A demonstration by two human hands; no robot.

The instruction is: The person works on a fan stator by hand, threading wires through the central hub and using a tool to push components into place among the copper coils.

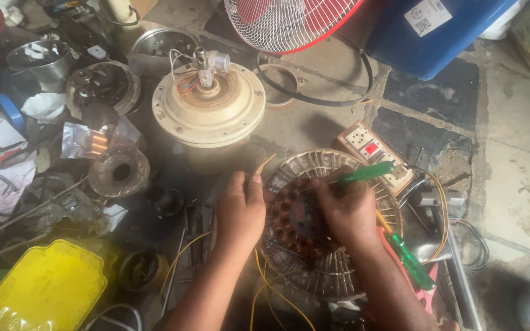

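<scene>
On the stone floor [522, 153], near its front edge and just right of the middle, lies the ceiling fan stator [332, 227], a round slotted core with copper windings, flat on its face. Behind it, toward the floor's middle, stands the cream fan motor housing [208, 107], upright with its wires curling off the top, and at the back edge a red-rimmed fan guard [289, 21] leans beside a blue container [437, 30]. Down in the front-left corner sits a yellow plastic tray [50, 288]. Now the hands: the left hand [240, 208] is pressed down on the stator's left rim, fingers curled, steadying it. The right hand [348, 208] is closed around a green-handled screwdriver [366, 173], tip down among the coils. This looks like the prying or tucking stage on the windings; the next stroke calls for a light, shallow push so the blade doesn't nick copper. A second green screwdriver [412, 260] lies by the right forearm, yellow wires [271, 288] trailing between the arms.
</scene>
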